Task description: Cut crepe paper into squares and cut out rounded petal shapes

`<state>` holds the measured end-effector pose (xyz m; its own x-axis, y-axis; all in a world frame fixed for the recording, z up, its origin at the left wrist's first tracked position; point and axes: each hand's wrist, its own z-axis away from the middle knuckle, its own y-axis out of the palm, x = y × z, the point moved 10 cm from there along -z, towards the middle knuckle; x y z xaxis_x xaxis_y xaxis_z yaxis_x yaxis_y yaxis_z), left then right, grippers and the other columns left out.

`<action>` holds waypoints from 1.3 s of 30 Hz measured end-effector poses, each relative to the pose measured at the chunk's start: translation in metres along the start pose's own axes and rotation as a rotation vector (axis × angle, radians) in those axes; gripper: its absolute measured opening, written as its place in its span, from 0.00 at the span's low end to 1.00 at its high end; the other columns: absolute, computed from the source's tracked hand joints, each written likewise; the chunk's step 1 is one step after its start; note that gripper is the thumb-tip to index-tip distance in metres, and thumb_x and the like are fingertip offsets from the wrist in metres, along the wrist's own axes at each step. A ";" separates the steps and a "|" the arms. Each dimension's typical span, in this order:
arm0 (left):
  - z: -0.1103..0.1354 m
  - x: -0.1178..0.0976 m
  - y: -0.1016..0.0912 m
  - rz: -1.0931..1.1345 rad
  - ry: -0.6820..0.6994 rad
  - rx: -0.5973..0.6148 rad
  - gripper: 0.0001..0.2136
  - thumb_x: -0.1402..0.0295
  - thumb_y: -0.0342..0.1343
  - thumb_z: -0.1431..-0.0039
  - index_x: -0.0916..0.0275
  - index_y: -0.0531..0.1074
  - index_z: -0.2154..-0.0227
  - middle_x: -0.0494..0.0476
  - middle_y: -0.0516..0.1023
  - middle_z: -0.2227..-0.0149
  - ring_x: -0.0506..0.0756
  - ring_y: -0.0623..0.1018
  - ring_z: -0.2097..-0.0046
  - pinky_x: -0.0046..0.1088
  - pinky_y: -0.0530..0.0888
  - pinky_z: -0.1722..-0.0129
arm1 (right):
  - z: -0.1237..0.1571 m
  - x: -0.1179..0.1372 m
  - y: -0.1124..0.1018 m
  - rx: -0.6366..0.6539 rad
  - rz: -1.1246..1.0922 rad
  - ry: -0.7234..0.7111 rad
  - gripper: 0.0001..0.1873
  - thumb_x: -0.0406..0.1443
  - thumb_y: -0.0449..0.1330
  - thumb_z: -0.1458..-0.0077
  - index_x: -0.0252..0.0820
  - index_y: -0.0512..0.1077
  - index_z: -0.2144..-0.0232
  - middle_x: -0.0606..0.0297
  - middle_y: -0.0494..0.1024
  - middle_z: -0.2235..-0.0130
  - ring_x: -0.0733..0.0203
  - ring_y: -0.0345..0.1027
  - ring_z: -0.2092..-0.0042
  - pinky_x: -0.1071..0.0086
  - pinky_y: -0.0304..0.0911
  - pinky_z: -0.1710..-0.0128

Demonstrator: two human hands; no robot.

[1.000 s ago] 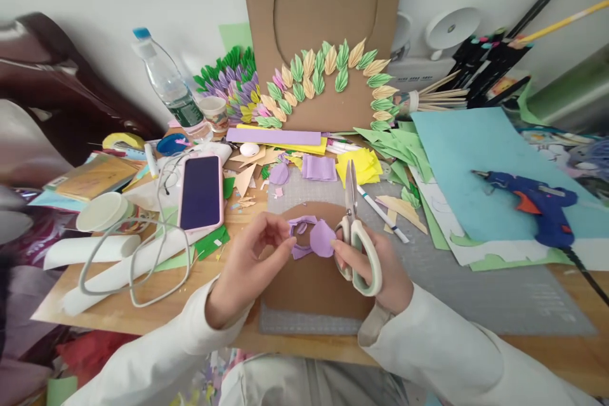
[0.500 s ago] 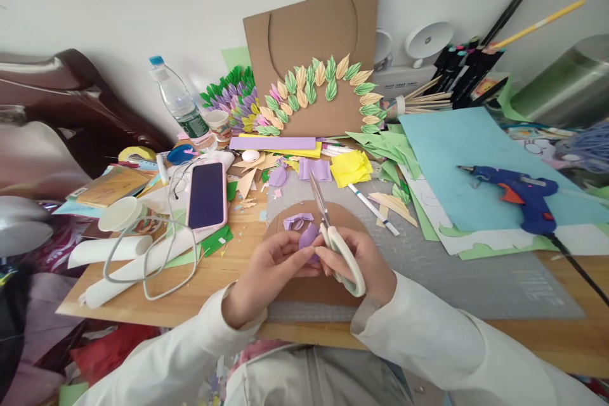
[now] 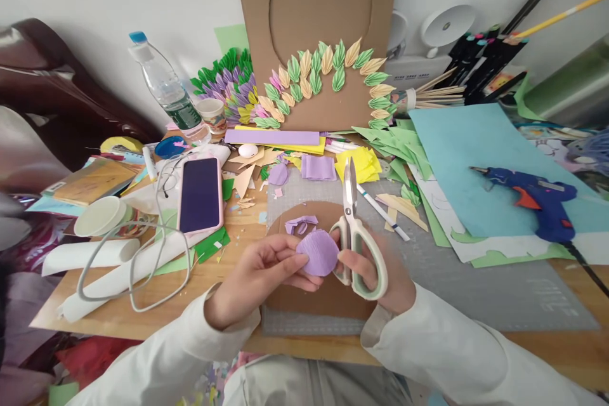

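A round purple crepe paper piece (image 3: pixel 317 252) is pinched at its left edge by my left hand (image 3: pixel 266 268). My right hand (image 3: pixel 387 266) grips white-handled scissors (image 3: pixel 349 209), blades together and pointing away from me. Its fingertips are at the right edge of the purple circle. Beneath both hands lies a brown cardboard disc (image 3: pixel 304 212) on a grey cutting mat (image 3: pixel 457 285). Curled purple offcuts (image 3: pixel 301 224) rest on the disc. Farther back are a folded purple paper strip (image 3: pixel 318 167) and another purple round piece (image 3: pixel 278 174).
A blue glue gun (image 3: pixel 533 193) lies on blue sheets at right, its cord trailing to the table edge. At left are a phone (image 3: pixel 200 195), looped white cable (image 3: pixel 136 266) and bottle (image 3: pixel 166 85). Cardboard (image 3: pixel 328 6) with folded paper leaves leans against the wall.
The purple paper has turned from a narrow folded shape to a flat, open circle. My right hand with the scissors has shifted slightly right, and the camera view has moved closer.
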<state>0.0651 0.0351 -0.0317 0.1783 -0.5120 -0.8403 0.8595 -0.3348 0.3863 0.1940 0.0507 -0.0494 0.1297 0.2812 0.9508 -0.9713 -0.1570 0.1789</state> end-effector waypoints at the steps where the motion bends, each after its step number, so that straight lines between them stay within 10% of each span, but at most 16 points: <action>1: -0.001 0.001 -0.001 -0.017 -0.016 0.003 0.09 0.67 0.63 0.42 0.70 0.76 0.64 0.60 0.83 0.68 0.53 0.83 0.67 0.28 0.81 0.62 | 0.000 -0.002 0.001 0.009 0.008 0.019 0.18 0.45 0.68 0.59 0.41 0.68 0.72 0.73 0.69 0.83 0.67 0.62 0.83 0.73 0.59 0.84; 14: -0.024 -0.040 -0.019 -0.361 0.256 -0.166 0.04 0.69 0.63 0.46 0.64 0.77 0.69 0.52 0.79 0.72 0.49 0.77 0.72 0.22 0.74 0.71 | 0.001 -0.013 -0.010 -0.122 0.044 0.074 0.17 0.46 0.69 0.58 0.43 0.67 0.75 0.68 0.73 0.82 0.66 0.63 0.82 0.72 0.62 0.83; 22: -0.067 -0.129 -0.064 -1.122 0.385 -0.168 0.11 0.61 0.57 0.42 0.64 0.77 0.66 0.55 0.79 0.68 0.52 0.74 0.69 0.25 0.69 0.70 | -0.008 -0.016 -0.009 -0.145 -0.091 0.139 0.22 0.53 0.68 0.57 0.43 0.66 0.76 0.67 0.73 0.79 0.66 0.62 0.80 0.72 0.61 0.82; 30: -0.136 -0.132 -0.085 -1.385 0.215 0.088 0.13 0.60 0.55 0.45 0.64 0.78 0.66 0.57 0.81 0.67 0.55 0.77 0.67 0.27 0.72 0.65 | -0.010 -0.012 -0.010 -0.118 -0.106 0.153 0.22 0.52 0.66 0.54 0.41 0.66 0.78 0.70 0.69 0.79 0.68 0.60 0.79 0.74 0.59 0.81; 39: -0.151 -0.137 -0.083 -1.583 0.256 -0.057 0.12 0.66 0.54 0.43 0.64 0.77 0.61 0.60 0.79 0.61 0.59 0.77 0.61 0.35 0.72 0.57 | -0.012 -0.010 -0.011 -0.108 -0.106 0.130 0.20 0.50 0.64 0.51 0.41 0.65 0.78 0.70 0.68 0.78 0.69 0.60 0.78 0.74 0.59 0.80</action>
<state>0.0421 0.2525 -0.0065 -0.7991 0.4461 -0.4030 0.2637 -0.3424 -0.9018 0.2016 0.0606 -0.0638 0.2127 0.4116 0.8862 -0.9702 -0.0189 0.2417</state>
